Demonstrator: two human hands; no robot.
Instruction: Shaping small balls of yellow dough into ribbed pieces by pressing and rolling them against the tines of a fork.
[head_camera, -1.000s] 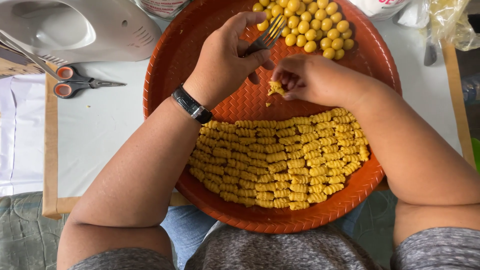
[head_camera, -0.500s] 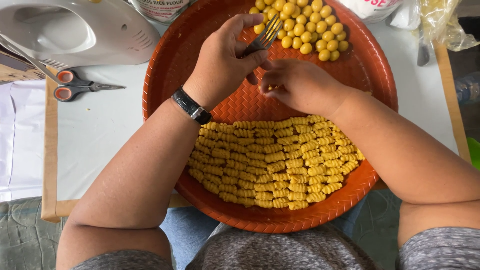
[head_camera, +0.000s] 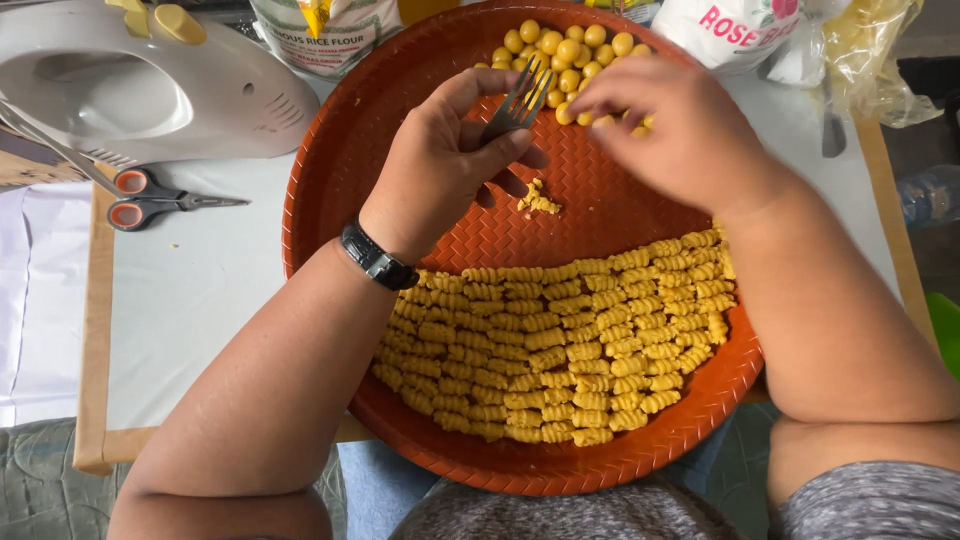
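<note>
The left hand (head_camera: 440, 160) grips a fork (head_camera: 520, 100) above the round orange tray (head_camera: 330, 170). The right hand (head_camera: 670, 120) reaches with bent fingers into the yellow dough balls (head_camera: 560, 45) at the tray's far edge; whether it holds one I cannot tell. One ridged curl (head_camera: 538, 200) lies loose mid-tray, apart from the rows of curls (head_camera: 560, 350) near the body.

Bright, even light, soft shadows under the arms, sharp focus, no glare.
</note>
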